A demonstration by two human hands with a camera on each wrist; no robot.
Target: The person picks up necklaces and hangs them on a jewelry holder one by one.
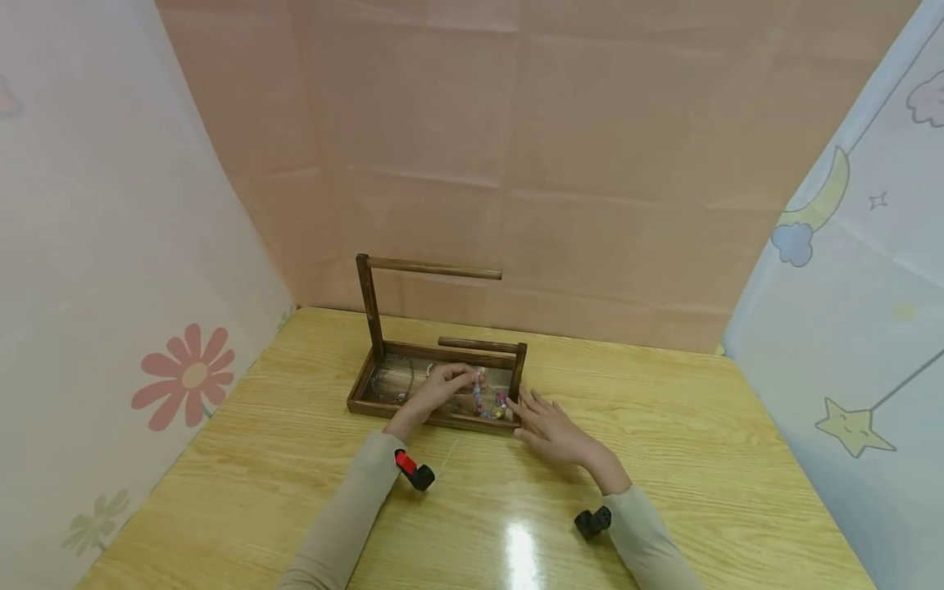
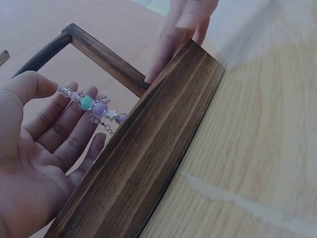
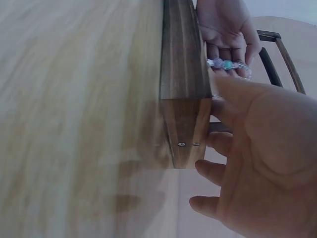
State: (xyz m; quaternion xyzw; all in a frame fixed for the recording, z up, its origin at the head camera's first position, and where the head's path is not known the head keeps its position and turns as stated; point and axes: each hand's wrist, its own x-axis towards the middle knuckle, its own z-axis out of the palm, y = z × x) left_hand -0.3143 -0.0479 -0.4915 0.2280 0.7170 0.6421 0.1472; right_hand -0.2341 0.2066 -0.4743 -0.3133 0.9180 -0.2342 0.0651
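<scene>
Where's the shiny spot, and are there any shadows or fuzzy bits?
Head view: a white glare patch on the table, probably reflected light; right wrist view: soft shadows beside the wooden tray, table grain blurry; left wrist view: hazy top-right corner, beads fairly clear.

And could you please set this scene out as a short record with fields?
Held item: beaded bracelet
Left hand: pinches the bracelet by thumb and fingers
Right hand: fingers spread at the right end of the tray
Also in tray: chain, left part
Bars: long upper bar, shorter lower bar
Surface: wood-grain table
</scene>
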